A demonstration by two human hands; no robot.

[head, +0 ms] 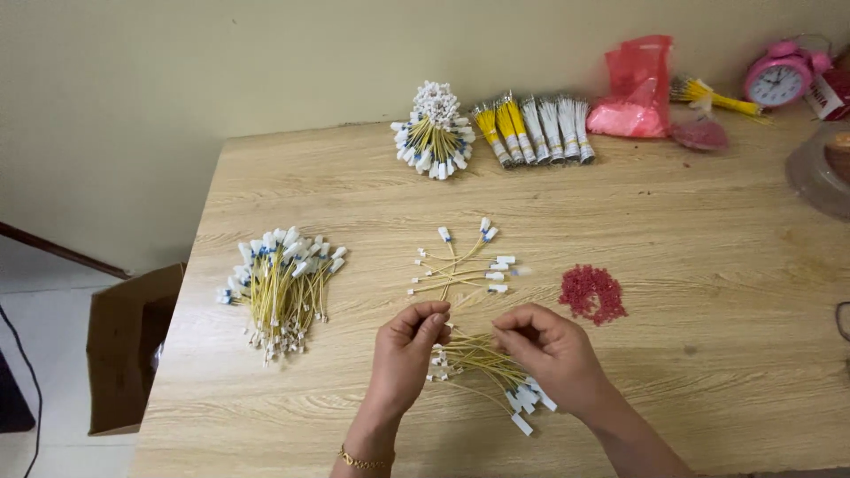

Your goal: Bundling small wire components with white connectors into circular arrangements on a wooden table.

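Yellow wire leads with white connector ends are what I am handling at the near edge of the wooden table [708, 372]. My left hand [403, 354] has thumb and forefinger pressed together on the tip of one yellow lead [440, 320], held up clear of the rest, apparently so that it stays separate from the others. My right hand [553, 350] has its fingers curled inward and drawn together; I cannot tell whether they pinch anything. Directly beneath and between my fingers lies a loose bunch of leads [482, 358], its white ends fanning out below my right wrist. Just beyond my fingertips sits a small scatter of leads [465, 261], spread out flat. A heap of small red pieces [591, 292] lies just beyond my right fingers, within easy reach. Well to the left of my left hand rests a larger bundle [282, 288]. Far beyond my fingers, by the wall, stand tied bundles [531, 128], a red bag [636, 88] and a pink alarm clock [779, 78].
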